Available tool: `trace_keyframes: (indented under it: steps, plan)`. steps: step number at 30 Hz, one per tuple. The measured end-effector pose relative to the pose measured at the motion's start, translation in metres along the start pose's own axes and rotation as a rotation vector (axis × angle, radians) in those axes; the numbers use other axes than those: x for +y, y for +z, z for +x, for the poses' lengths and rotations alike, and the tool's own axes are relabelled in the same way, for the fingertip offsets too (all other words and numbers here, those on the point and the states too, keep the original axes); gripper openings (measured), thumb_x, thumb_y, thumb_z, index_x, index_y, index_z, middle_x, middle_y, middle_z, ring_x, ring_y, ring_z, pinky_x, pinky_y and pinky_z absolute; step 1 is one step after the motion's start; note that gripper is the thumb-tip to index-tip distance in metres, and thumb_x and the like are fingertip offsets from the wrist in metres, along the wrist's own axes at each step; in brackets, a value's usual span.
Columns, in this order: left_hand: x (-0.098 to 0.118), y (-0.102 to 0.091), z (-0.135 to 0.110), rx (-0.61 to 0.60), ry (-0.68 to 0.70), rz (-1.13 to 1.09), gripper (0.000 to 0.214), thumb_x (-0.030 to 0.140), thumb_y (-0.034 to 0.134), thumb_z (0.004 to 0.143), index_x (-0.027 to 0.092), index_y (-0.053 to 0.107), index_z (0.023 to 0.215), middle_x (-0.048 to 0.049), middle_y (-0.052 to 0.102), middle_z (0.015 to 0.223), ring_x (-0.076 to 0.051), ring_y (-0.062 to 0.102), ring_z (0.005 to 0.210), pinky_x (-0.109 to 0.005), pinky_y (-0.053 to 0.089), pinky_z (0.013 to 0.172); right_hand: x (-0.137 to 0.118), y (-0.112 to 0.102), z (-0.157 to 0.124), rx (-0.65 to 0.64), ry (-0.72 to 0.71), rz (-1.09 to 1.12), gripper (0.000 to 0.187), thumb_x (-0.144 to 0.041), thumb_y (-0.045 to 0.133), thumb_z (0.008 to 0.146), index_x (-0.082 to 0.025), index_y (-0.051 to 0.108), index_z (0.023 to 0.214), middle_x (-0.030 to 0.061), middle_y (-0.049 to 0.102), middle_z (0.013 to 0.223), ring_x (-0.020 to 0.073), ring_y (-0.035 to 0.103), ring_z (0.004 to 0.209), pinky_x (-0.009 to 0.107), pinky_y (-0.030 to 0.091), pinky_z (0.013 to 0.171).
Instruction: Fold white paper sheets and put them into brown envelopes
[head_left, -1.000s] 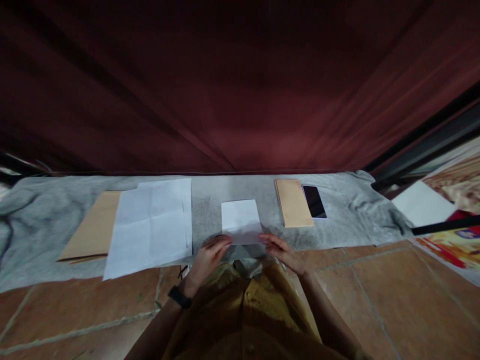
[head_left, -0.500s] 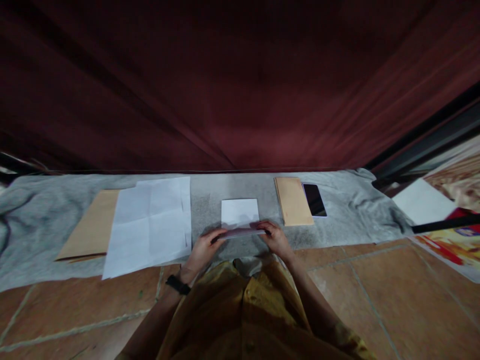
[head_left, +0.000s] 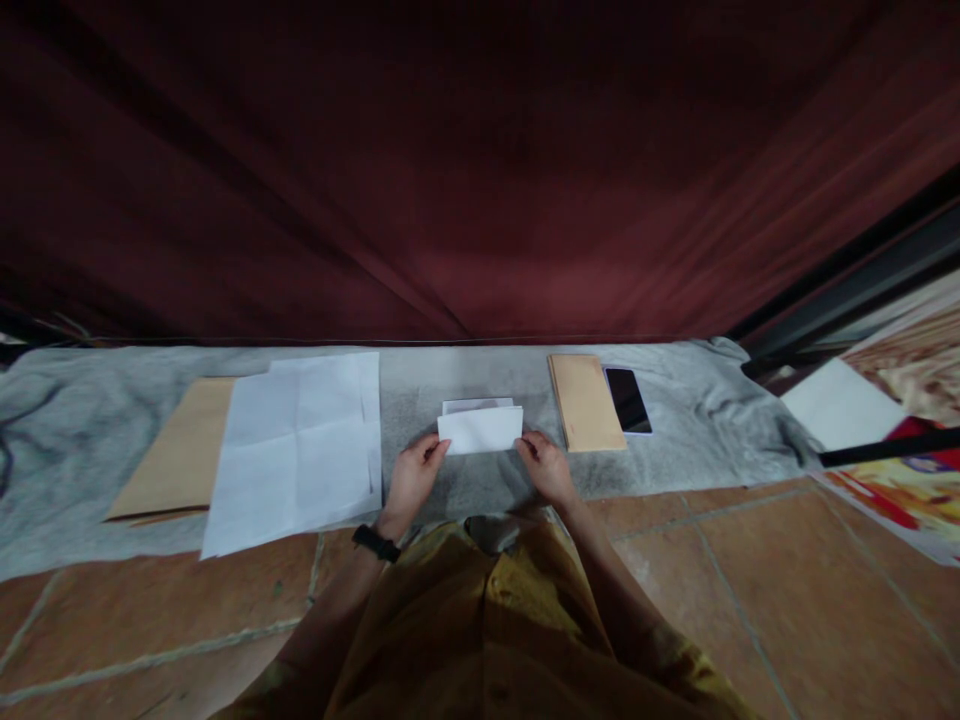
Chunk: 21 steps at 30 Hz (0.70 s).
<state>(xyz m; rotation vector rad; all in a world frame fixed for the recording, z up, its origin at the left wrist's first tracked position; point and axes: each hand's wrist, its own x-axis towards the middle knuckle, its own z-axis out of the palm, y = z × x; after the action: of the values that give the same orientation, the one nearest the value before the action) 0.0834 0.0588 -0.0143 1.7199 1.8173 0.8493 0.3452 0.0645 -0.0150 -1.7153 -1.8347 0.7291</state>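
Observation:
A white sheet of paper (head_left: 481, 430), folded over on itself, lies in the middle of the grey cloth with its far edge showing behind the raised flap. My left hand (head_left: 415, 474) pinches the fold's left corner between thumb and fingers. At the right corner, my right hand (head_left: 546, 466) grips the same paper in a like pinch. A dark band (head_left: 376, 543) circles my left wrist.
Large white sheets (head_left: 300, 450) lie at left, overlapping a brown envelope (head_left: 176, 450). To the right are a stack of brown envelopes (head_left: 587, 402) and a phone (head_left: 628, 400). The grey cloth (head_left: 697, 420) meets a dark red curtain (head_left: 480, 200); tiled floor (head_left: 847, 600) lies in front.
The near part of the paper has swung up and away from me, folding over most of the far part. Both hands moved slightly forward with it.

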Motion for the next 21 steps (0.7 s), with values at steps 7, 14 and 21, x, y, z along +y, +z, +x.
trace_keyframes:
  steps: [7, 14, 21]
  plan:
    - [0.013, 0.004, 0.013, -0.019, -0.096, 0.229, 0.03, 0.041, 0.052, 0.1, 0.02, 0.074, 0.104, -0.0064, 0.077, 0.086, -0.019, 0.069, 0.072, -0.027, 0.041, 0.063, -0.011, 0.004, 0.005, 0.012, 0.095, -0.224, 0.028, -0.037, 0.045, 0.104, -0.022, 0.068, 0.106, 0.006, 0.073, 0.107, 0.02, 0.07, 0.093, 0.027, 0.049, 0.079]
    - [0.031, 0.002, 0.021, -0.107, -0.217, 0.38, 0.032, 0.042, 0.049, 0.101, 0.021, 0.072, 0.11, -0.0087, 0.078, 0.099, -0.023, 0.072, 0.087, -0.028, 0.044, 0.068, -0.025, 0.011, 0.007, 0.006, 0.177, -0.426, 0.029, -0.037, 0.04, 0.108, -0.023, 0.065, 0.11, 0.0065, 0.072, 0.111, 0.0168, 0.07, 0.089, 0.024, 0.045, 0.071]
    - [0.047, 0.0, 0.023, -0.136, -0.318, 0.454, 0.034, 0.043, 0.046, 0.102, 0.024, 0.067, 0.119, -0.0078, 0.077, 0.104, -0.022, 0.072, 0.093, -0.028, 0.048, 0.074, -0.038, 0.015, 0.007, 0.013, 0.223, -0.557, 0.031, -0.037, 0.036, 0.109, -0.02, 0.062, 0.112, 0.0083, 0.071, 0.11, 0.016, 0.07, 0.083, 0.023, 0.042, 0.064]
